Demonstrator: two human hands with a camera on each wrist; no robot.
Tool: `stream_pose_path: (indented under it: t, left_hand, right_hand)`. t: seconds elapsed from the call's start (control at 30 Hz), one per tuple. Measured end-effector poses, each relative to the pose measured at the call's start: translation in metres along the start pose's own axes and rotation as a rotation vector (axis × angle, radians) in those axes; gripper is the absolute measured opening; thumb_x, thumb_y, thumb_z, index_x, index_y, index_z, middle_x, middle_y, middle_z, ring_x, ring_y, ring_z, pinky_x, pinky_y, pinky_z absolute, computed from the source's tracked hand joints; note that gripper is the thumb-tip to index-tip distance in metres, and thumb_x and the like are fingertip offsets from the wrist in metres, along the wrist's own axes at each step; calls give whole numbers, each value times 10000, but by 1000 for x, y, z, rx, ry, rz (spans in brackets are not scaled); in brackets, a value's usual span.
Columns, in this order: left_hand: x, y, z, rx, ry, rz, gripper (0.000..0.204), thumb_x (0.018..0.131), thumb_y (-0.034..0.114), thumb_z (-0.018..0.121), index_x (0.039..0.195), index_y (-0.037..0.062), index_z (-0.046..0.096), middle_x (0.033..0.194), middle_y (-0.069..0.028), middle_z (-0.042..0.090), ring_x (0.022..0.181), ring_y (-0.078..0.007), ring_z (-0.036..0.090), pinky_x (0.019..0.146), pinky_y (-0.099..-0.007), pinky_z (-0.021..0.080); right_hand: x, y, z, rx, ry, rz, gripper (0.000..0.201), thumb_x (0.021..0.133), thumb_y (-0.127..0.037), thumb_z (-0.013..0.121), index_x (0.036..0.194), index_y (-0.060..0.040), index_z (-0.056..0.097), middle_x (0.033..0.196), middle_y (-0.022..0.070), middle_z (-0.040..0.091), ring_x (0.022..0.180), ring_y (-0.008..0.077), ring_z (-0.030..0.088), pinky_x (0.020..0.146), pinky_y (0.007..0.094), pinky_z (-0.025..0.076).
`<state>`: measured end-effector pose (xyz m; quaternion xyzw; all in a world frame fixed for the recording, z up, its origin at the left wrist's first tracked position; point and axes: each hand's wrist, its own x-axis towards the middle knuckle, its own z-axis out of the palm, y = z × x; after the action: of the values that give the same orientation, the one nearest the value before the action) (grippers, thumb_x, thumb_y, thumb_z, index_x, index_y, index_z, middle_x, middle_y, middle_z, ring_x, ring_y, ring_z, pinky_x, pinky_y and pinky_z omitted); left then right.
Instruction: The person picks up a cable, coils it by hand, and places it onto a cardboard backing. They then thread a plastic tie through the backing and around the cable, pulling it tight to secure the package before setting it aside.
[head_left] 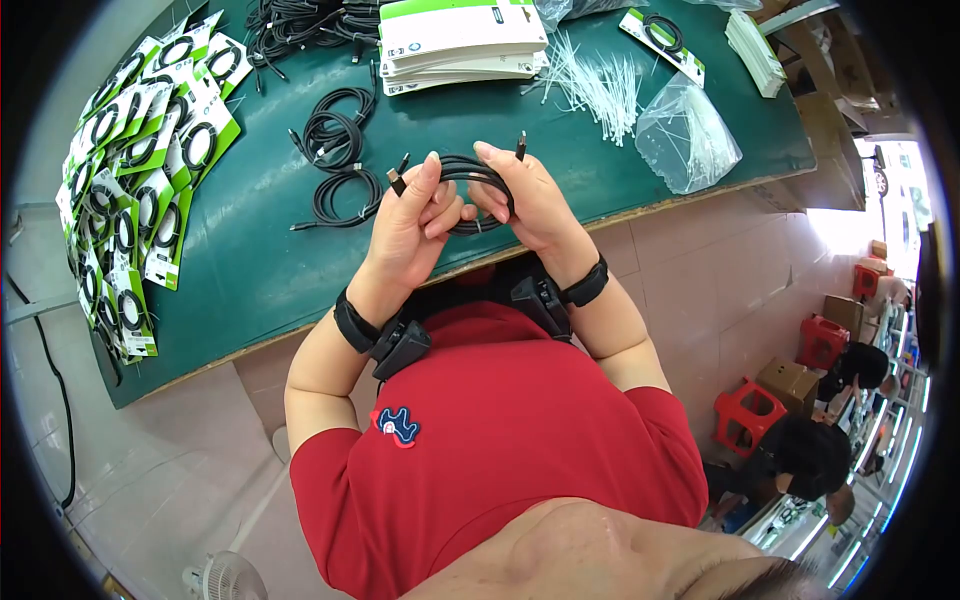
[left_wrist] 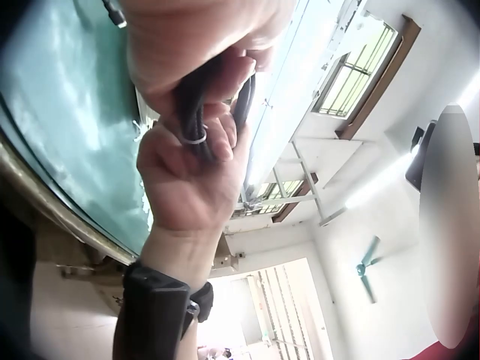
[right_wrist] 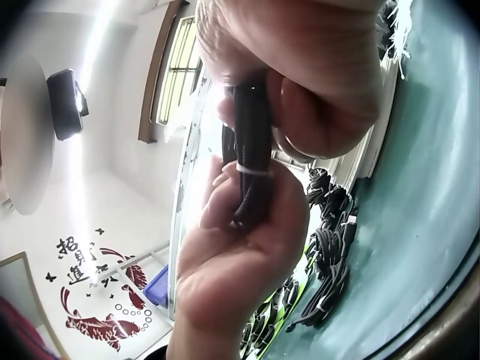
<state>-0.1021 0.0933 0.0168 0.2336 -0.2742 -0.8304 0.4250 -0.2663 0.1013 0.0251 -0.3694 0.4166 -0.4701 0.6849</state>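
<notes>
A coiled black cable [head_left: 480, 168] is held between both hands over the table's near edge. My left hand [head_left: 408, 222] grips the coil's left side, thumb pointing up, with a plug end [head_left: 396, 182] sticking out beside the thumb. On the other side my right hand [head_left: 538, 200] grips the coil, and another plug end [head_left: 521, 146] stands up past its fingers. A thin white tie [right_wrist: 253, 171] circles the bundled strands in the right wrist view. Nearest to the left hand on the table lie loose coiled cables [head_left: 335, 140].
Carded cables [head_left: 140, 150] are heaped at the table's left. Farther back are a pile of black cables [head_left: 300, 30], a stack of printed cards [head_left: 460, 45], loose white zip ties [head_left: 600, 90] and a plastic bag of ties [head_left: 690, 140]. The green table's [head_left: 240, 290] edge runs close below my hands.
</notes>
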Motion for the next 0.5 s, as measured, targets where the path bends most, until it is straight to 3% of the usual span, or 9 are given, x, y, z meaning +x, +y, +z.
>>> stream_pose_path:
  t: [0.17,0.3,0.5]
  left_hand:
    - [-3,3,3,178,-44,6,412,1016,387,452,706,116,435,566,59,346,457,-55,303,682,-287,450]
    - [-2,4,-1,139,-132,-73,434,1025,405,415,708,109,433,568,53,367,449,-61,315,679,-283,453]
    - [3,0,-4,128,-95,-60,442,1024,413,402,729,89,463,576,39,379,438,-73,321,665,-284,458]
  right_hand:
    - [-5,-6,1,-71,-19,-47,524,997,-374,479,542,-118,429,497,-9,422,452,75,365,462,240,269]
    - [-2,-2,-2,-27,-42,-26,524,1002,-377,480,549,-116,447,501,-16,418,451,70,360,462,240,273]
    - [-3,-8,5,-33,13,-17,514,993,-374,505,547,-126,445,492,-26,407,444,62,351,459,239,274]
